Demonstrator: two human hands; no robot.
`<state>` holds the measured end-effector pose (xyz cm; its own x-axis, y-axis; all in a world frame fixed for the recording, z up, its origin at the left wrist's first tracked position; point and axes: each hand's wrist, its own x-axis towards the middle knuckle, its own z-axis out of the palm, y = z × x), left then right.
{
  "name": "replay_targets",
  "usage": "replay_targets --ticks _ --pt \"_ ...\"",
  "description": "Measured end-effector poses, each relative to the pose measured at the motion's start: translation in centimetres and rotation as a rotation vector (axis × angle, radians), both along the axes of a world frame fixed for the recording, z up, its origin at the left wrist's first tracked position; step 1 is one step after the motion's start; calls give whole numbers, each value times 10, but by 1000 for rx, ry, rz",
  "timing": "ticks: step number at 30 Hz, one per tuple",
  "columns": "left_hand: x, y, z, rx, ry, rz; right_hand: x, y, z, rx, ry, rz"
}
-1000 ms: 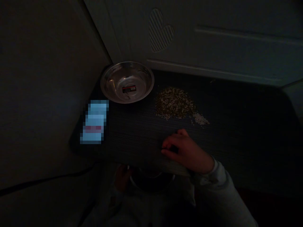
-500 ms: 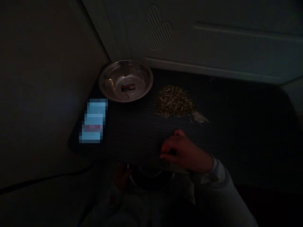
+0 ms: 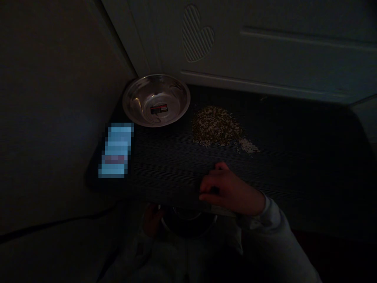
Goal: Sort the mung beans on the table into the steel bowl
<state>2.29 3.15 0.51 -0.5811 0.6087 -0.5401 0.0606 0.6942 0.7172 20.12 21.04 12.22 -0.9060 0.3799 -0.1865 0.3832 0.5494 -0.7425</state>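
In the dim head view, my right hand [image 3: 228,192] rests over the front part of the dark table, its fingers curled and thumb bent in towards them. Whatever it pinches, if anything, is hidden or too small to name. Beyond it lies a spread pile of mixed small grains [image 3: 216,125], with a patch of paler grains [image 3: 249,146] at its right end. My left hand [image 3: 151,220] is below the table's front edge, fingers closed at the left rim of a dark-looking bowl [image 3: 169,231]. The tabletop partly covers that bowl, and its contents are too dark to tell.
A wide steel basin [image 3: 176,114] with a label inside stands at the back left of the table [image 3: 294,157]. In front of it lies a lit phone [image 3: 116,151], its screen blurred. A pale panel with a heart relief [image 3: 197,35] borders the back.
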Motion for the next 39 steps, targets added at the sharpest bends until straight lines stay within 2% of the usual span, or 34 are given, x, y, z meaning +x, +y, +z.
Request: replay_targets --ticks 7,10,16,18,21,23,27,30,33,39 --pt "-1 -4 -5 -43 22 -30 0 0 2 -34 7 29" --pt "-2 -5 -7 -8 32 -33 0 1 3 -52 11 49" --pt "-2 -1 -3 -56 52 -10 0 -1 5 -109 61 82" --pt "-2 0 -1 -77 46 -15 1 0 6 -126 97 9" --pt "-3 0 0 -85 27 -20 4 8 9 -90 152 -242" --pt "-4 0 0 -87 6 -9 9 21 11 -1 192 -424" --pt "-5 0 -1 -83 -11 -14 21 53 9 297 239 -716" --pt "-5 0 -1 -73 -9 -27 25 67 1 372 292 -877" --pt "-4 1 0 -104 29 4 25 67 -6 352 311 -910" --pt "-4 -2 -7 -173 85 61 21 59 -10 361 260 -848"
